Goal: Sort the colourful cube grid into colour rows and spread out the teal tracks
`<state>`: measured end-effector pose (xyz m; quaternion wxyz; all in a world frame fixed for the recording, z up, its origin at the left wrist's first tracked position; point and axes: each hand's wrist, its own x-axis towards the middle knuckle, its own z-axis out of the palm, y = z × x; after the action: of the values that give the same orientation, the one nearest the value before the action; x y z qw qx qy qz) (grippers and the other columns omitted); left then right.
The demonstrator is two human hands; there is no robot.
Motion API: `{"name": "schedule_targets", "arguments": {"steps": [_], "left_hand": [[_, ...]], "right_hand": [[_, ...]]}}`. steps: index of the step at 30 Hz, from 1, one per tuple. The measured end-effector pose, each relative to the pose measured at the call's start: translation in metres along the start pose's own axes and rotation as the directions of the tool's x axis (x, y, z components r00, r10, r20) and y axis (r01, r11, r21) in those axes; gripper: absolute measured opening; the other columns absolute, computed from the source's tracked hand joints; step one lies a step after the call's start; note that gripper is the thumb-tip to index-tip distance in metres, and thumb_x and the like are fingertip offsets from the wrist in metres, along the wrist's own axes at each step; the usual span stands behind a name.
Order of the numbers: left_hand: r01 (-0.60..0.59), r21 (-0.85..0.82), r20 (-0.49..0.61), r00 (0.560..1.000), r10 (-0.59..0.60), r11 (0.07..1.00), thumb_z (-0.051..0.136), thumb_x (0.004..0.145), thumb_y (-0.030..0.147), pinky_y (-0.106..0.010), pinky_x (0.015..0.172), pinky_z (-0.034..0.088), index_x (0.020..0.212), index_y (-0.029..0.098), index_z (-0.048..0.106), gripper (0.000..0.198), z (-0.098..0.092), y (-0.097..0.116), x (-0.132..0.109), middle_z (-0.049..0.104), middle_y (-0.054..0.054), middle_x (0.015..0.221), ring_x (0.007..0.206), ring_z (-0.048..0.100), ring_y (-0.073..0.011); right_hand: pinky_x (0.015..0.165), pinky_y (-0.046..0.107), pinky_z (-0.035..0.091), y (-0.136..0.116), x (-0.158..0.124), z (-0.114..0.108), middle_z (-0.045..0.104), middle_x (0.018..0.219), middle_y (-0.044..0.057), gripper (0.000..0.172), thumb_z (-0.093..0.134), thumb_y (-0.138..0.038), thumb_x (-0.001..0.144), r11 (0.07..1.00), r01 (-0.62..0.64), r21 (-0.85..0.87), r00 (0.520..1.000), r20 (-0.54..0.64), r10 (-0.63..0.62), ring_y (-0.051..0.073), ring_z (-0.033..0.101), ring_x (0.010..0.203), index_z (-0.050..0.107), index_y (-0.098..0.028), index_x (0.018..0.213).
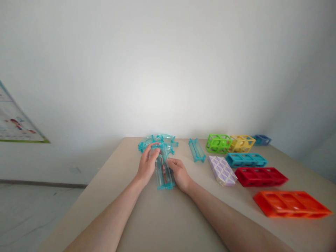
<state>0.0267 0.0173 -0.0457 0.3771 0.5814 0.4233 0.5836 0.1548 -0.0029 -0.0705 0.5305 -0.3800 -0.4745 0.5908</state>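
Note:
Between my hands, over the middle of the table, is a clear teal plastic track piece [163, 171], long and see-through. My left hand [147, 161] grips its upper left side, thumb on top. Along its right edge, my right hand [179, 172] is closed with the thumb pressed on the plastic. My fingers show through the piece. Just behind, a loose pile of similar curved teal pieces [168, 138] lies near the wall. A single straight teal piece [196, 150] rests flat to the right of the pile.
On the right stand a green frame block [218, 144], a yellow one [241, 143], a dark blue one [262, 139], a blue one [246, 160], a red one [261, 176] and an orange one [292, 204]. A purple-white patterned box [222, 170] lies beside them. The wall [162, 70] borders the table's back.

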Motion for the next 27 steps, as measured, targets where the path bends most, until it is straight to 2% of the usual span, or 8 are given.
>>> {"name": "schedule_targets", "arguments": {"steps": [3,11,16,18,23,27], "left_hand": [[-0.006,-0.074,0.043,0.999,0.009,0.997,0.054,0.084,0.047,-0.024,0.066,0.051,0.104,0.02,0.062,0.035,0.0008,-0.0033,0.0014,0.067,-0.002,0.086,0.073,0.063,-0.015],[-0.019,-0.081,0.042,0.999,0.023,0.997,0.058,0.083,0.042,-0.022,0.066,0.049,0.1,0.02,0.063,0.028,0.0018,-0.0038,0.0007,0.064,0.001,0.08,0.068,0.059,-0.0122],[-0.036,-0.006,-0.027,0.999,0.036,0.999,0.062,0.08,0.042,-0.021,0.066,0.049,0.094,0.018,0.064,0.028,-0.0016,-0.004,0.0038,0.066,-0.001,0.086,0.073,0.061,-0.0133],[-0.037,-0.002,-0.045,0.998,0.037,0.999,0.063,0.078,0.042,-0.021,0.063,0.049,0.092,0.017,0.065,0.028,-0.0022,-0.0046,0.0046,0.066,-0.002,0.086,0.069,0.061,-0.0133],[-0.009,-0.03,-0.055,0.998,0.007,1.0,0.064,0.077,0.044,-0.02,0.046,0.044,0.09,0.017,0.065,0.03,-0.0016,-0.0065,0.0041,0.062,0.002,0.067,0.051,0.055,-0.0107],[-0.009,-0.04,-0.07,0.998,0.006,0.999,0.064,0.077,0.043,-0.019,0.044,0.043,0.092,0.018,0.064,0.029,-0.001,-0.0084,0.005,0.062,0.002,0.07,0.049,0.054,-0.0097]], "right_hand": [[0.041,0.023,0.036,0.0036,0.0,0.0005,0.05,0.051,-0.002,0.043,0.061,-0.059,0.071,1.0,0.001,-0.012,1.0,-0.001,-0.001,0.01,0.043,0.04,0.054,-0.018,0.059],[0.04,0.023,0.035,0.0035,-0.0013,0.0001,0.049,0.049,-0.003,0.046,0.057,-0.062,0.073,0.999,0.016,-0.052,1.0,-0.005,-0.016,0.009,0.042,0.039,0.052,-0.018,0.059],[0.036,0.022,0.03,0.004,-0.0035,0.0007,0.044,0.041,-0.005,0.048,0.055,-0.064,0.075,0.994,0.014,-0.11,1.0,-0.017,-0.016,0.009,0.038,0.034,0.049,-0.02,0.057],[0.036,0.022,0.028,0.0047,-0.0042,0.0019,0.044,0.039,-0.005,0.047,0.054,-0.064,0.075,0.992,0.011,-0.13,0.999,-0.03,-0.015,0.009,0.037,0.032,0.048,-0.02,0.057],[0.035,0.022,0.029,0.0036,-0.0057,0.0064,0.042,0.038,-0.006,0.046,0.053,-0.062,0.075,0.988,0.004,-0.153,0.998,-0.066,-0.015,0.009,0.037,0.032,0.05,-0.02,0.057],[0.035,0.022,0.029,0.0007,-0.0065,0.008,0.04,0.038,-0.006,0.044,0.053,-0.06,0.074,0.987,-0.005,-0.163,0.996,-0.085,-0.01,0.009,0.036,0.032,0.049,-0.02,0.056]]}}
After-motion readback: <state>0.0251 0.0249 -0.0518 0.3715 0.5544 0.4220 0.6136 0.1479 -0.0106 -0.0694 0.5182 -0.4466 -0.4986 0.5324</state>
